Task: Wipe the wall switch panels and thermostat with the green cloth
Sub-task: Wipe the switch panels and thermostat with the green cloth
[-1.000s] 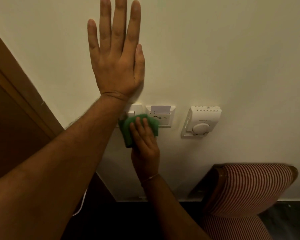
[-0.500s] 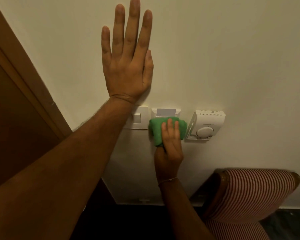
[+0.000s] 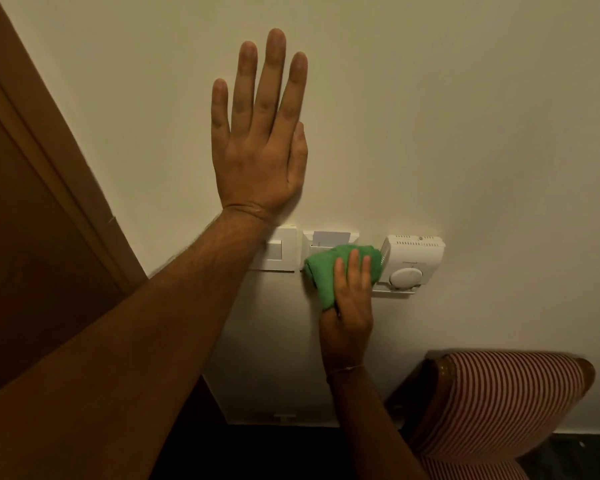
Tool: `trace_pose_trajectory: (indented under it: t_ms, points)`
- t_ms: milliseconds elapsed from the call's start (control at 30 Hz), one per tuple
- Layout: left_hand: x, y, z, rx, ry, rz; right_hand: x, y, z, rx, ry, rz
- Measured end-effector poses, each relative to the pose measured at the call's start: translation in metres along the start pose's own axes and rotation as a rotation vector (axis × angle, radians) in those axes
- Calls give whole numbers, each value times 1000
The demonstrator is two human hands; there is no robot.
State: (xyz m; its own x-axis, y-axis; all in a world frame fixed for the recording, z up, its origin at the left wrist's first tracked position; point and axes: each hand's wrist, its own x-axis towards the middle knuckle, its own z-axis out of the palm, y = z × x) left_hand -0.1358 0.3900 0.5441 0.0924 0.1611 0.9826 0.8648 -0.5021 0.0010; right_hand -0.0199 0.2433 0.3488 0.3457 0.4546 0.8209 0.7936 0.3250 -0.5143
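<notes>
Pressing green cloth onto card switch panel with gripping right hand, left hand flat, fingers spread on wall

Dim, warm-tinted; wide-angle edge distortion

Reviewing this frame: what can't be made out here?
- Head view: lower half of the key-card panel, covered by the green cloth under the right hand.
- Left part of the switch panel, hidden by the left forearm.
- Thermostat markings: too small.
</notes>
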Motion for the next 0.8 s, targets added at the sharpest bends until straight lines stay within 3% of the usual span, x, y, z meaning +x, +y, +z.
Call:
trace_pose_trajectory:
  t_ms: [333, 600, 800]
  points:
    - [0, -2, -2, -45, -4, 2, 3, -9, 22, -205, -209, -346]
    - [-1, -2, 0, -31, -4, 2, -2, -13, 8, -123, -41, -25]
    - [-1, -3, 7, -47, 30, -10, -2, -37, 36, -121, -146, -219]
